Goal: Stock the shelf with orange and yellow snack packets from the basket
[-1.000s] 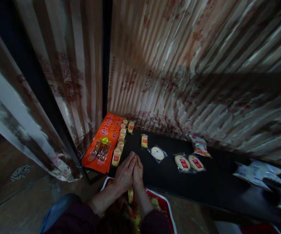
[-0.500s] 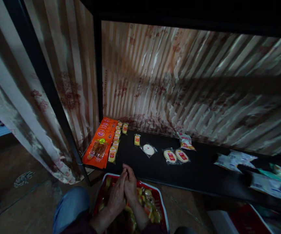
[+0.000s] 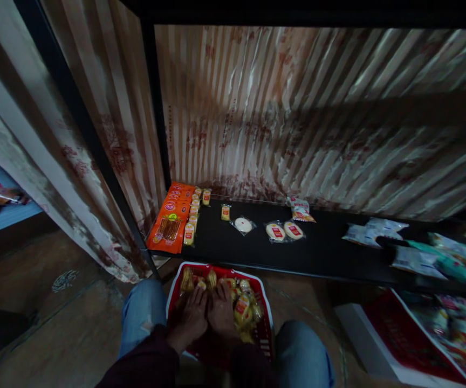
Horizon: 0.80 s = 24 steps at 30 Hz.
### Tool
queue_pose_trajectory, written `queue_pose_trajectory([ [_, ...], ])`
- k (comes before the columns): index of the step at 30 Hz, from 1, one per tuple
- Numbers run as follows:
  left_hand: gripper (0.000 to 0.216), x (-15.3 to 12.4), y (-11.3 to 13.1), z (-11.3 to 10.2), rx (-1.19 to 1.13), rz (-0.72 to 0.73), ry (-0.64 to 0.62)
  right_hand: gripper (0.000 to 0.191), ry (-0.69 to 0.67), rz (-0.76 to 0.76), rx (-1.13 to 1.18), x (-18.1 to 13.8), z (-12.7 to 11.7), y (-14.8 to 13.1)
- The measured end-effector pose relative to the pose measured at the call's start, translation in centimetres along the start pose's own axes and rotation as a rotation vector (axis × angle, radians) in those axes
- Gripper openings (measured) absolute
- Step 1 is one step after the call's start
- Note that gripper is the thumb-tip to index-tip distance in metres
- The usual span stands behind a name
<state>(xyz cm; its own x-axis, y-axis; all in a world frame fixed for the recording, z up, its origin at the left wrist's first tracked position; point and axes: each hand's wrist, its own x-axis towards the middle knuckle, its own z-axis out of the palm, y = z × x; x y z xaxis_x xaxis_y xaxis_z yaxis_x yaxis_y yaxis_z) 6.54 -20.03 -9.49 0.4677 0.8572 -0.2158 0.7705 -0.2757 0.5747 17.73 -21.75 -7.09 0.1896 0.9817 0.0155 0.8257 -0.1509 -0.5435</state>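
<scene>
Both my hands rest side by side inside a red basket (image 3: 267,337) held between my knees. My left hand (image 3: 193,318) and my right hand (image 3: 221,315) lie palm down on the small yellow snack packets (image 3: 241,308) that fill the basket, fingers pointing away from me. The fingers look stretched over the packets; whether they grip any is hidden in the dark. Just beyond the basket runs a low black shelf (image 3: 317,258).
On the shelf lie a stack of orange packs (image 3: 171,223) at the left, a row of small yellow packets (image 3: 192,215), round biscuit packs (image 3: 284,231) and pale bags (image 3: 372,233) to the right. Striped curtain fabric hangs behind. A red and white box (image 3: 398,339) sits on the floor at right.
My hands, pressed together at the shelf edge a second ago, have drawn back and dropped into the red basket. The view has pulled away from the shelf, showing my knees.
</scene>
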Motion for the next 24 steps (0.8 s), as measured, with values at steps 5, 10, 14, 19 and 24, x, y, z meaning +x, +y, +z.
queue_pose_trajectory([
  [5,0.066,-1.0,0.0,0.3,0.057,-0.002,-0.034,0.041,-0.148,-0.081,-0.085,-1.3,-0.4,1.0],
  [10,0.070,-1.8,-0.1,0.8,0.018,-0.050,0.023,0.042,-0.220,-0.159,-0.097,-1.4,-0.7,0.7],
  [14,0.064,-2.3,-0.4,1.0,-0.064,-0.118,0.105,0.048,-0.235,-0.150,-0.120,-2.3,-0.4,1.0],
  [19,0.054,-1.9,-0.6,0.8,-0.160,-0.106,0.157,0.051,-0.247,-0.126,-0.102,-3.1,-0.5,0.7],
  [24,0.053,-2.0,-0.7,1.3,-0.153,-0.015,0.174,0.053,-0.226,-0.060,-0.061,-2.6,-0.7,0.2],
])
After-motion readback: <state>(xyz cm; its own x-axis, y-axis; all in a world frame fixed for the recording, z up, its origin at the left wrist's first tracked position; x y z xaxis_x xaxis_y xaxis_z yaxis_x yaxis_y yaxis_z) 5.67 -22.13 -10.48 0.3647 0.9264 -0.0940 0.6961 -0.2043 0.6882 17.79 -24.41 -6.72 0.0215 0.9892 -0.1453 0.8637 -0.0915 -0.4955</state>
